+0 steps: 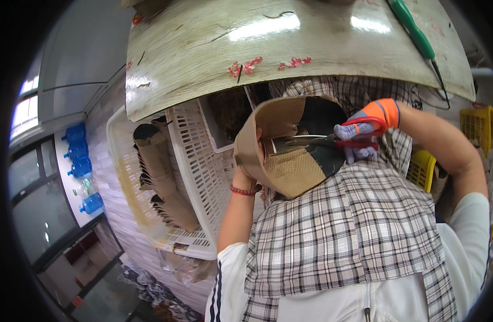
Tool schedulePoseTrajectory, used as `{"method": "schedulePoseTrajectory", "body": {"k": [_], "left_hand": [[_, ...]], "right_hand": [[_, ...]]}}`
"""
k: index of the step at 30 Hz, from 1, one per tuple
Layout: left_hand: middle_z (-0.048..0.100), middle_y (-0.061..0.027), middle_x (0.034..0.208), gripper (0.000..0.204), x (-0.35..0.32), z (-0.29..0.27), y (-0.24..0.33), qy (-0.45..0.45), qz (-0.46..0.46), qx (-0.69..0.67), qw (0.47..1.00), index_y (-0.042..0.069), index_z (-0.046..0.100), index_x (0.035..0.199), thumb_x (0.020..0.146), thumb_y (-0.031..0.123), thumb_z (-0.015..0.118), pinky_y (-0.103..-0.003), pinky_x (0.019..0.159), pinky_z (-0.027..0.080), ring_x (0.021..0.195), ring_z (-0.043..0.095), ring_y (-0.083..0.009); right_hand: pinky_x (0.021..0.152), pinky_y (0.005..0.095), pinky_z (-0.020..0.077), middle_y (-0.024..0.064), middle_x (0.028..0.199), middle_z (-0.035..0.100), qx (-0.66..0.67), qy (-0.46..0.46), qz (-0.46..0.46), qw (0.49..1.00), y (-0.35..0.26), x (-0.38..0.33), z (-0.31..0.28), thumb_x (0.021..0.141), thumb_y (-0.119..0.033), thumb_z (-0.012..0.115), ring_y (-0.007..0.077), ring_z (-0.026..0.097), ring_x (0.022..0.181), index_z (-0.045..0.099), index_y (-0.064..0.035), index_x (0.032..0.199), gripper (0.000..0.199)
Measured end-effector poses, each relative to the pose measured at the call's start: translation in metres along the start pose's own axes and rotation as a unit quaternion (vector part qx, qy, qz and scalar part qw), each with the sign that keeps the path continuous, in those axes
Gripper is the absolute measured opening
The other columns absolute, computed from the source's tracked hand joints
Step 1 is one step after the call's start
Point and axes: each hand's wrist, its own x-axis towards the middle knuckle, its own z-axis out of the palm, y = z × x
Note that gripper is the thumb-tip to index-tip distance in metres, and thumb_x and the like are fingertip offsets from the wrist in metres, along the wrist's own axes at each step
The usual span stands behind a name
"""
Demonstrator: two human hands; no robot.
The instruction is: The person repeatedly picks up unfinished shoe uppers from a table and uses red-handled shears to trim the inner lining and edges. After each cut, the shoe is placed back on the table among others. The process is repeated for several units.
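Observation:
My left hand point(246, 176), bare and with a red bead bracelet at the wrist, grips the left side of a stiff curved tan-and-black piece point(296, 174). A finger shows inside its wall; the rest of that hand is partly hidden behind it. The piece forms a wide ring over my plaid apron, with a ridged tan inner face and black sections. On my right hand point(376, 118) is an orange and grey glove. That hand is closed round red-handled scissors point(358, 144), whose dark blades point left into the ring. Whether the blades touch the piece I cannot tell.
Ahead is a worn worktable point(187, 64) with a curved front edge. A green-handled tool point(414, 32) with a black cord lies on it. At left stands a white slatted basket point(195, 145) holding several tan pieces point(163, 172). Yellow baskets point(421, 169) are at right.

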Motion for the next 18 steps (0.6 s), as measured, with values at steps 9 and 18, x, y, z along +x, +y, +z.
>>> {"method": "schedulePoseTrajectory", "body": {"k": [9, 18], "left_hand": [[0.062, -0.0096, 0.131, 0.049, 0.017, -0.049, -0.027, -0.036, -0.155, -0.158, 0.974, 0.005, 0.053, 0.138, 0.094, 0.017, 0.071, -0.045, 0.101, 0.052, 0.120, 0.059, -0.0259], [0.060, -0.0075, 0.134, 0.048, 0.012, -0.032, -0.011, -0.008, -0.156, -0.208, 0.965, 0.005, 0.055, 0.137, 0.092, 0.010, 0.072, -0.043, 0.106, 0.047, 0.122, 0.056, -0.0233]], "right_hand": [[0.057, 0.0291, 0.0517, 0.0056, 0.065, 0.058, -0.115, 0.061, -0.083, 0.988, -0.013, -0.006, -0.017, 0.089, -0.085, 0.030, 0.0152, 0.058, 0.058, 0.071, 0.0044, 0.105, 0.100], [0.056, 0.0322, 0.0479, 0.0070, 0.063, 0.063, -0.234, 0.236, 0.034, 0.943, -0.042, -0.002, -0.005, 0.091, -0.053, 0.066, 0.0168, 0.058, 0.057, 0.075, -0.0010, 0.082, 0.054]]}}
